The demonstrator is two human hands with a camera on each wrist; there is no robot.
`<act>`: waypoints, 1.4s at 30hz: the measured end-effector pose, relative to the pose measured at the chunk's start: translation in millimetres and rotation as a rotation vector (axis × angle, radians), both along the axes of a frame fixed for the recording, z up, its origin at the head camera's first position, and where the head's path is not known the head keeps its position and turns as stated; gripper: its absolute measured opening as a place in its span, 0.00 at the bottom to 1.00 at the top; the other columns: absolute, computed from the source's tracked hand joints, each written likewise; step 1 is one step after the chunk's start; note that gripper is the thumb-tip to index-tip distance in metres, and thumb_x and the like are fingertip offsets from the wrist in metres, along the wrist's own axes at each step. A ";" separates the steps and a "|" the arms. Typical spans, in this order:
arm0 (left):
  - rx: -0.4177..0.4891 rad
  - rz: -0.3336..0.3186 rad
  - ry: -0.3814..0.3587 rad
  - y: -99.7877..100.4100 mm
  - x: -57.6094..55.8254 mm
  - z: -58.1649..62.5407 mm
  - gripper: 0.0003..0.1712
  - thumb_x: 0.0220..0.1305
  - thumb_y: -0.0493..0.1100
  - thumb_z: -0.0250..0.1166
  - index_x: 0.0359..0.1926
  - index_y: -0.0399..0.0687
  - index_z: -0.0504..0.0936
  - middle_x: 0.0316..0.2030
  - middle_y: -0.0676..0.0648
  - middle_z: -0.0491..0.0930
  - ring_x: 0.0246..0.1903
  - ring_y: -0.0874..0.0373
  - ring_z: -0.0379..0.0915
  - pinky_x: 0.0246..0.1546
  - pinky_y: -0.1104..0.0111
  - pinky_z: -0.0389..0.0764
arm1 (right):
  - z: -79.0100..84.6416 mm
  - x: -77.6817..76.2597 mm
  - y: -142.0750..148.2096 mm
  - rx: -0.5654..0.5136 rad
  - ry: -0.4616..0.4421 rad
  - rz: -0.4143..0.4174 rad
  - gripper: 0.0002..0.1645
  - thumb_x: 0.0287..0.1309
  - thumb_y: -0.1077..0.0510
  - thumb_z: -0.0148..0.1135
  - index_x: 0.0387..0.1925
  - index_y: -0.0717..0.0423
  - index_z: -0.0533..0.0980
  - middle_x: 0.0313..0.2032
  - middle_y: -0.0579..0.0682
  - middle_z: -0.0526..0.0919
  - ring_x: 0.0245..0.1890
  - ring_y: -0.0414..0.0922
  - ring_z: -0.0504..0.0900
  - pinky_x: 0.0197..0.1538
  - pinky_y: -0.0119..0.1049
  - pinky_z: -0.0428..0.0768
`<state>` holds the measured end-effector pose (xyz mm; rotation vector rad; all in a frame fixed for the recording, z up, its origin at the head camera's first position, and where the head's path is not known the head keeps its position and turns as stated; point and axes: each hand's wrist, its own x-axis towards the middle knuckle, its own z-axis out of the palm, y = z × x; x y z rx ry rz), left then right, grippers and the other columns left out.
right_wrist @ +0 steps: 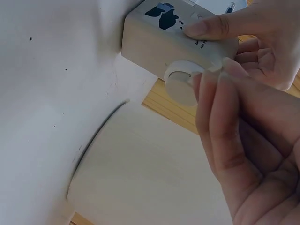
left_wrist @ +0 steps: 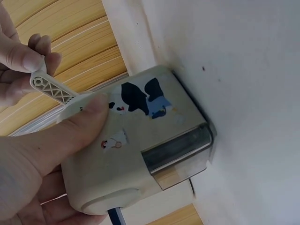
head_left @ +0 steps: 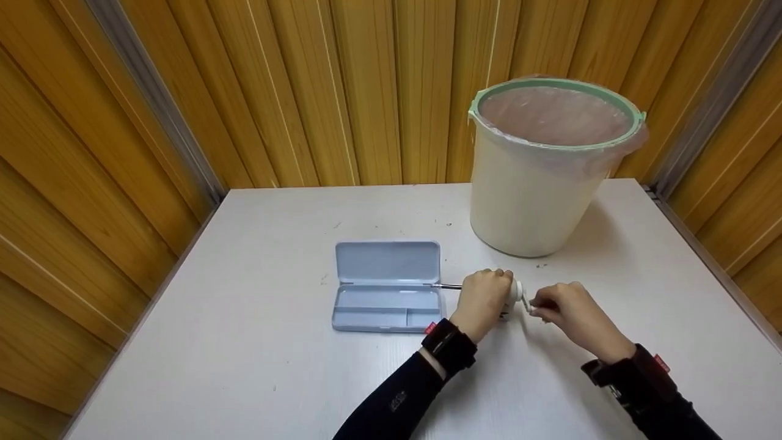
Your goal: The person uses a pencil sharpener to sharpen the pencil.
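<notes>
A cream crank pencil sharpener point(left_wrist: 126, 145) with dark cartoon stickers and a clear shavings drawer point(left_wrist: 180, 164) stands on the table. My left hand point(head_left: 486, 299) grips its body, thumb on one side and fingers round the other. At the sharpener's right end, my right hand point(head_left: 577, 318) pinches the knob of the crank handle point(left_wrist: 54, 89) between thumb and fingers. A dark pencil point(head_left: 451, 286) sticks out of the opposite end, its tip inside hidden. Its outer end reaches the edge of the open pale blue pencil case point(head_left: 388, 299), whose compartments hold nothing visible.
Behind the sharpener, at the back right, stands a tall cream bin point(head_left: 531, 195) with a green rim and a pinkish plastic liner. Wood-patterned panels point(head_left: 366, 91) enclose the white table point(head_left: 244, 348) at the back and sides. Small dark specks dot the tabletop.
</notes>
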<state>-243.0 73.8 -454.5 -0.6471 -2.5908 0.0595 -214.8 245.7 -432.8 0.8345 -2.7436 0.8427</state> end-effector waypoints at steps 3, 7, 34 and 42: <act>0.002 -0.006 0.006 -0.3 0.0 -0.4 0.07 0.55 0.42 0.68 0.37 0.57 0.86 0.30 0.60 0.85 0.26 0.65 0.81 0.25 0.75 0.80 | -2.1 1.0 0.2 -0.021 0.002 -0.019 0.03 0.51 0.66 0.69 0.25 0.59 0.83 0.21 0.47 0.84 0.20 0.30 0.76 0.25 0.27 0.74; 0.010 -0.009 0.018 -0.8 -0.4 -0.7 0.06 0.57 0.41 0.68 0.36 0.56 0.85 0.30 0.59 0.85 0.26 0.65 0.81 0.25 0.74 0.81 | -5.1 2.8 -0.5 -0.052 0.023 -0.032 0.02 0.52 0.67 0.69 0.26 0.61 0.83 0.23 0.49 0.86 0.22 0.32 0.80 0.27 0.28 0.78; -0.044 -0.023 0.043 -3.3 -0.5 -0.7 0.08 0.58 0.41 0.67 0.40 0.56 0.86 0.31 0.59 0.85 0.27 0.65 0.81 0.25 0.75 0.81 | -10.7 -5.7 -4.6 -0.210 0.301 -0.090 0.10 0.40 0.73 0.73 0.25 0.59 0.84 0.26 0.50 0.89 0.26 0.34 0.83 0.31 0.15 0.76; -0.040 -0.044 0.012 -4.4 -2.1 -3.1 0.11 0.56 0.40 0.69 0.42 0.55 0.85 0.33 0.59 0.86 0.29 0.65 0.81 0.27 0.74 0.82 | -2.5 -23.1 -5.0 -0.166 0.295 -0.093 0.09 0.41 0.74 0.72 0.27 0.62 0.84 0.27 0.53 0.89 0.28 0.40 0.86 0.33 0.14 0.76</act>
